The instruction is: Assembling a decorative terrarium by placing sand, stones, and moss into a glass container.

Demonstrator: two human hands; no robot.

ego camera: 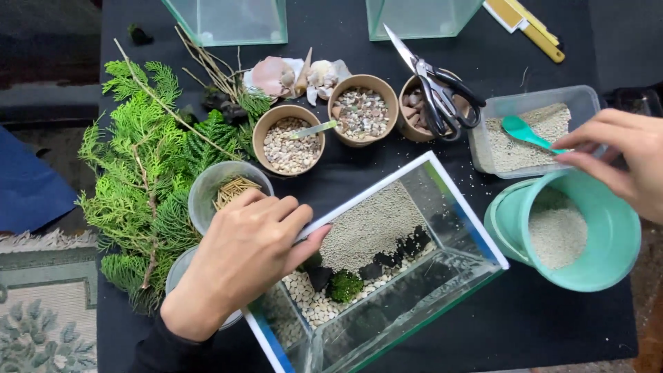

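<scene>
The left hand [238, 266] rests with loosely curled fingers on the white-edged rim of a clear rectangular glass tank [387, 276] that lies tilted on the black counter [552, 324]; the thumb presses against the rim and the hand grips nothing else. Inside the tank lie a slope of fine grey gravel [376, 224], a row of black stones [400, 252], a small clump of green moss [344, 285] and a bed of pale pebbles [307, 297]. The right hand [618, 159], at the right edge of the view, pinches the handle of a teal plastic spoon [526, 132] between thumb and fingertips; the spoon's bowl lies in a clear rectangular plastic tub of grey sand [528, 131]. Just below that hand stands a round mint-green plastic bucket [577, 231] with a layer of the same grey sand at its bottom. Behind the tank, three round brown paper cups hold pebbles: one with pale pebbles [289, 141], one with mixed pebbles [362, 110], and one with brown stones [423, 110], across which lie black-handled scissors [435, 86]. Near the left hand, a clear round cup [224, 190] holds tan sticks, beside a spread of green conifer sprigs [148, 173]. Pinkish seashells [290, 74] lie behind the cups, two more glass tanks [231, 21] stand along the far edge, and a yellow utility knife [528, 21] lies at the far right.
</scene>
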